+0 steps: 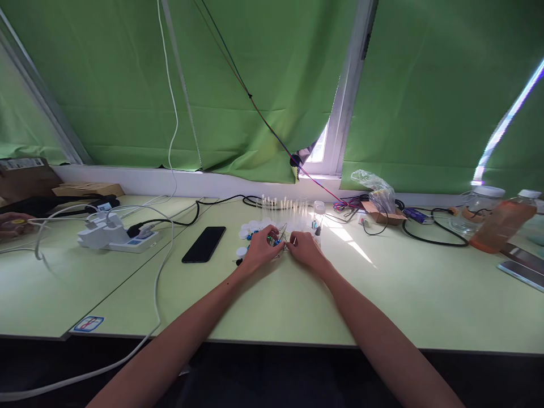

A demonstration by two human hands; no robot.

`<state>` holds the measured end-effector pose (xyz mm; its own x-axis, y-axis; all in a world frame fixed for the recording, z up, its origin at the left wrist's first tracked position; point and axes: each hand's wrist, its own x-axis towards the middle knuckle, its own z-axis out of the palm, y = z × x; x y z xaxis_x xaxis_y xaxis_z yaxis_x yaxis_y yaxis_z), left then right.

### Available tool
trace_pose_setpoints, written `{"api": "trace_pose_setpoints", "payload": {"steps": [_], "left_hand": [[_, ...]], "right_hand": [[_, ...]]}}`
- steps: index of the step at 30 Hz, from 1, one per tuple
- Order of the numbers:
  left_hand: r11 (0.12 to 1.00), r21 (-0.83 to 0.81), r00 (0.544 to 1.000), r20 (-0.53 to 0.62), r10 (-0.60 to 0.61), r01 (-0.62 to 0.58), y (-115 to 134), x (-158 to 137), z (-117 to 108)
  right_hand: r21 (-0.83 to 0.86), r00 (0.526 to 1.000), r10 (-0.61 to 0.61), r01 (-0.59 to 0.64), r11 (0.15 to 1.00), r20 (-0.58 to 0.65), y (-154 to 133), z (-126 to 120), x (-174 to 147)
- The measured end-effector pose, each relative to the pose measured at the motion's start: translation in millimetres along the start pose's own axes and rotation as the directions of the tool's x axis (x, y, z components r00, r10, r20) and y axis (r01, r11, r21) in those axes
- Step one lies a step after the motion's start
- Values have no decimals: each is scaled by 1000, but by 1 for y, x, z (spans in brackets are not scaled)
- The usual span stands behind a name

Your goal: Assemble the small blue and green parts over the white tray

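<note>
In the head view, my left hand (264,247) and my right hand (306,248) meet low over the table, fingertips almost touching. A small blue piece (279,242), perhaps a bead, shows at the left fingertips, which are closed on it. The right thumb and fingers are pinched together; what they hold is too small to make out. Thin metallic bits lie around the fingertips. White round caps (241,253) and small blue pieces sit left of my left hand. Behind both hands stands a row of clear tubes (284,211), with a white-capped clear bottle (318,208) to their right.
A black phone (204,245) lies on the left, near a white power strip (123,241) with cables. Another person's hand (15,224) is at the far left. To the right are a small cardboard box (385,214), a clear jar (471,212) and an orange bottle (504,224).
</note>
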<state>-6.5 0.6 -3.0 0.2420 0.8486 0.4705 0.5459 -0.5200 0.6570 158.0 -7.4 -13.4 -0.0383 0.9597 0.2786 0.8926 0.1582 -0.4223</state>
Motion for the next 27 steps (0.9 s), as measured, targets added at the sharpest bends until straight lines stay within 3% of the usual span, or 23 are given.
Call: {"api": "trace_pose_setpoints", "payload": {"steps": [11, 17, 22, 24, 27], "left_hand": [[998, -58, 996, 91, -6, 11, 4, -2, 2], [999, -46, 993, 118, -20, 26, 3, -2, 1], [998, -63, 1000, 3, 3, -2, 6, 5, -9], [1000, -20, 995, -101, -21, 19, 2, 10, -17], [962, 261, 978, -207, -27, 82, -6, 15, -29]], "right_hand": [[39, 992, 84, -80, 996, -96, -1, -1, 2], [86, 988, 77, -66, 994, -134, -1, 0, 3], [115, 984, 72, -54, 992, -162, -2, 0, 2], [122, 983, 72, -51, 991, -169, -2, 0, 3], [135, 981, 66, -41, 990, -185, -2, 1, 3]]}}
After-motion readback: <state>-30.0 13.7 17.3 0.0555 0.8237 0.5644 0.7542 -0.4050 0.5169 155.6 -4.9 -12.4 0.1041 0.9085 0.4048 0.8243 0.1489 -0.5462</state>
